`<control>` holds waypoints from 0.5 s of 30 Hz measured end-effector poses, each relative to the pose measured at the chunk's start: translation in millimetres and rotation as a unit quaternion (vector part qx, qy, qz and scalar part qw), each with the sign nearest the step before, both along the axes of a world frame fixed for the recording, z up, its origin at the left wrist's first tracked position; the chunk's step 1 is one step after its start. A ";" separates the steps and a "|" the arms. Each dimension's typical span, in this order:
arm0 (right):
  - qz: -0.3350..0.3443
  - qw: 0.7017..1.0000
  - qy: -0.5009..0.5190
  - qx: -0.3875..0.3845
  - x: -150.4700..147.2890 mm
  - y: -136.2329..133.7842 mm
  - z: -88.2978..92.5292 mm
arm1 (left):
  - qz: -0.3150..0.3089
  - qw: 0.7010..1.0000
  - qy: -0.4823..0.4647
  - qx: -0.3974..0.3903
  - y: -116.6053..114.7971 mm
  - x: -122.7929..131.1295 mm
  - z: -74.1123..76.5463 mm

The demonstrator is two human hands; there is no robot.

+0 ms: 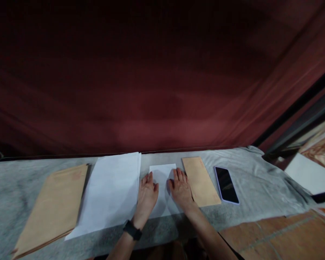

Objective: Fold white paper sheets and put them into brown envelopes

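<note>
A narrow white sheet of paper [162,195], which looks folded, lies flat in front of me. My left hand [147,191] rests along its left edge, fingers extended and a dark watch on the wrist. On the right edge lies my right hand [180,186], its fingers stretched out flat. Just left of my left hand is a stack of larger white paper [111,191]. A single brown envelope [202,182] lies right beside my right hand. Farther left sits a pile of brown envelopes [54,202].
A phone [226,185] with a lilac case lies to the right of the single envelope. Grey cloth [262,191] covers the narrow table. Behind it hangs a dark red curtain [162,108]. Brick-coloured floor tiles [273,236] show at the lower right.
</note>
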State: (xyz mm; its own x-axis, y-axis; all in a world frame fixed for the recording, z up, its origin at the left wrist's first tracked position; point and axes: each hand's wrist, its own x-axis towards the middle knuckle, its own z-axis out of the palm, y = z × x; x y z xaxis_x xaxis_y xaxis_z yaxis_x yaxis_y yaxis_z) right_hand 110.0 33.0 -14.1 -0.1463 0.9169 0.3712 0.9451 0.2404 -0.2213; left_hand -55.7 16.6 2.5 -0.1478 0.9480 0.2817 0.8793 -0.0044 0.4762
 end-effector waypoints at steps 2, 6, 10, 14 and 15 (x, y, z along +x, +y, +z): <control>0.001 1.000 0.012 -0.008 0.8 -0.2 2.7 | 0.011 0.996 -0.084 -0.003 3.8 -5.7 -1.7; -0.003 0.999 0.046 -0.014 1.5 2.0 6.1 | 0.068 0.956 -0.284 -0.025 11.9 -15.0 -5.4; 0.006 0.988 0.151 -0.029 4.4 12.4 1.0 | 0.072 0.876 -0.472 -0.068 13.6 -14.1 -2.1; 0.018 0.915 0.393 -0.089 13.6 26.2 -1.8 | 0.003 0.823 -0.564 -0.070 8.4 -7.1 15.0; 0.014 0.885 0.452 -0.109 16.5 27.8 0.9 | -0.008 0.817 -0.573 -0.067 7.1 -6.0 20.8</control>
State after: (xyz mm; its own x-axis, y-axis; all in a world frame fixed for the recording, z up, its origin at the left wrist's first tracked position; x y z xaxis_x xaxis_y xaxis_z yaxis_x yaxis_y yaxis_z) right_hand 126.5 60.8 -13.3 0.0968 0.9819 0.1630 0.3530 0.1192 -0.9280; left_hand -61.7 23.6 23.3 -0.2289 0.9636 -0.1383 -0.1431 0.1073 0.9839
